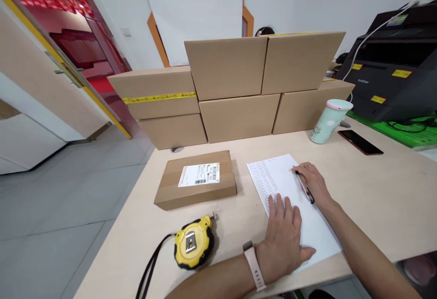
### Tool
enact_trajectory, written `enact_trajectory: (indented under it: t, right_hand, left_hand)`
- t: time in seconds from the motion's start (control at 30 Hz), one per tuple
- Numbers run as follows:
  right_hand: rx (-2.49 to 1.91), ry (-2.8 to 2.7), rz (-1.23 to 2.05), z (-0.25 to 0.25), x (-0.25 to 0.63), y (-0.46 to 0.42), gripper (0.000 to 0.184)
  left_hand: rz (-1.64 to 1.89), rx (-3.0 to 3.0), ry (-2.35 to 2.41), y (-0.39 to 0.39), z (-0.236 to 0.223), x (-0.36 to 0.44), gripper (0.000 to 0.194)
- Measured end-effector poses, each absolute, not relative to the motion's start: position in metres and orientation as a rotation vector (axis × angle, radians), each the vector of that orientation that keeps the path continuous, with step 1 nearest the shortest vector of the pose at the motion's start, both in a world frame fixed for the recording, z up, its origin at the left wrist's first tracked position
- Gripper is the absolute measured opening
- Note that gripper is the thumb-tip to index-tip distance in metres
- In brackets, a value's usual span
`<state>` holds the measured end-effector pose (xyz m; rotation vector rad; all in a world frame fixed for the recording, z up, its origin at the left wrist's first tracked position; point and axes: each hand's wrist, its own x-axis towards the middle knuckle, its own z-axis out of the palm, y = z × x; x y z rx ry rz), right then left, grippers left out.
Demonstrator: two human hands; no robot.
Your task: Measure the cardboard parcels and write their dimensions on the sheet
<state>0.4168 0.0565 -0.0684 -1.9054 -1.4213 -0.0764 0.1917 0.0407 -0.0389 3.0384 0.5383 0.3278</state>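
A white sheet of paper [285, 178] with rows of print down its left side lies on the table. My left hand [285, 237], with a pink-banded watch on the wrist, rests flat on the lower part of the sheet, fingers spread. In my right hand [313, 181] a dark pen [305, 188] is gripped, its tip over the upper middle of the paper; whether it touches cannot be made out. Left of the sheet sits a closed cardboard parcel [169, 187] with a white shipping label [200, 174]. Nearer to me is a yellow and black tape measure [193, 244] with a wrist strap.
Stacked cardboard boxes [239, 117] line the table's far edge. A mint-green cup [328, 122] and a phone [361, 142] stand and lie at the right, before a black printer [392, 71] on a green base. Behind the boxes, the top of a person's head [265, 31] shows.
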Motion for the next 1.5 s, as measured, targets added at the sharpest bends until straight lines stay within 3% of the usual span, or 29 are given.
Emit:
enact_trajectory:
  t: [0.23, 0.43, 0.6, 0.8, 0.9, 1.07, 1.3, 1.43, 1.5]
  right_hand:
    - [-1.906, -1.396, -0.072, -0.084, 0.423, 0.062, 0.051]
    - [-1.893, -1.239, -0.068, -0.086, 0.427, 0.064, 0.038]
    - [-1.9, -1.166, -0.085, -0.07, 0.426, 0.064, 0.034]
    - [-1.873, -1.2, -0.081, -0.024, 0.39, 0.031, 0.03]
    - [-1.762, -1.252, 0.179, -0.012, 0.33, 0.0, 0.03]
    - [-1.419, -1.273, 1.057, -0.018, 0.214, -0.036, 0.041]
    - [-1.145, -1.033, 1.194, -0.034, 0.175, -0.015, 0.034]
    - [-1.078, -0.943, 1.356, -0.017, 0.168, 0.011, 0.032]
    - [-1.017, -0.909, 1.435, -0.001, 0.167, 0.029, 0.032]
  left_hand:
    - [0.404, 2.938, 0.558, 0.039, -0.006, 0.104, 0.075]
    - [0.637, 2.654, 1.256, 0.069, -0.039, -0.027, 0.083]
    - [0.564, 2.512, 1.294, 0.086, -0.059, -0.059, 0.099]
    - [0.541, 2.446, 1.29, 0.092, -0.038, -0.037, 0.076]
    - [0.587, 2.405, 1.293, 0.08, -0.028, -0.032, 0.071]
    - [0.568, 2.029, 0.986, 0.05, -0.015, -0.024, 0.079]
    - [0.554, 1.571, 0.787, 0.049, 0.002, -0.027, 0.081]
    - [0.672, 1.448, 0.81, 0.07, 0.01, -0.039, 0.09]
    - [0.766, 1.359, 0.863, 0.086, 0.015, -0.045, 0.084]
